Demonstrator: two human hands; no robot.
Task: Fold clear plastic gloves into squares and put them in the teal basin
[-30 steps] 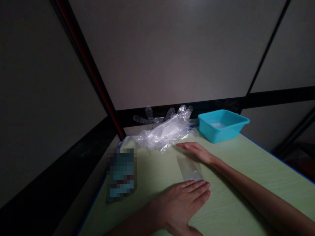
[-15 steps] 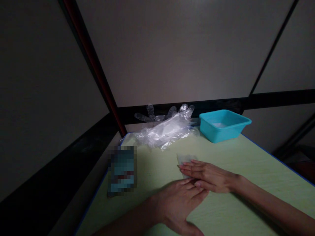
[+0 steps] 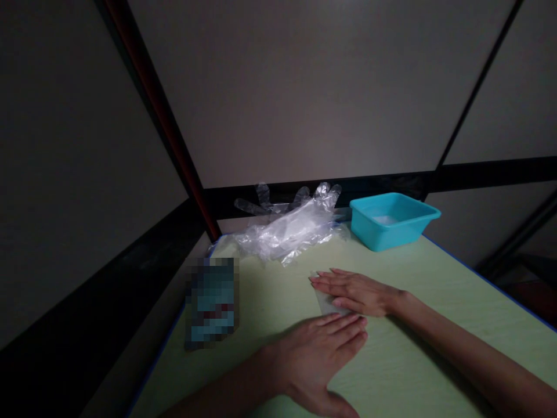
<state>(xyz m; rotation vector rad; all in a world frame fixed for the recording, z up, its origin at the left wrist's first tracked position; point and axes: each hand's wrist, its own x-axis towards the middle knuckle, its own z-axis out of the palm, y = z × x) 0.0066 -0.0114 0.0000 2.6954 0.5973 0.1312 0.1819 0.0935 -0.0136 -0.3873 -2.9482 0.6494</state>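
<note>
A small, thin, translucent whitish sheet (image 3: 327, 303) lies on the pale green table, partly hidden under my hands; I cannot tell its exact kind. My right hand (image 3: 354, 292) rests flat across the far part of the sheet, its fingers stretched to the left. Nearer to me, my left hand (image 3: 322, 357) lies flat with the fingertips at the sheet's near edge and the thumb spread away. Both hands are open, and neither grips anything.
Clear plastic disposable gloves (image 3: 291, 229) lie in a crumpled pile at the table's back edge. A turquoise basin (image 3: 391, 223) with something whitish inside stands at the back right. On the left is a pixelated bluish packet (image 3: 212, 305). Walls close off the back and left of the table (image 3: 270, 302).
My right hand has slid away from me over the sheet, from its near part to its far part. My left hand has stayed nearly in place. The view has shifted slightly.
</note>
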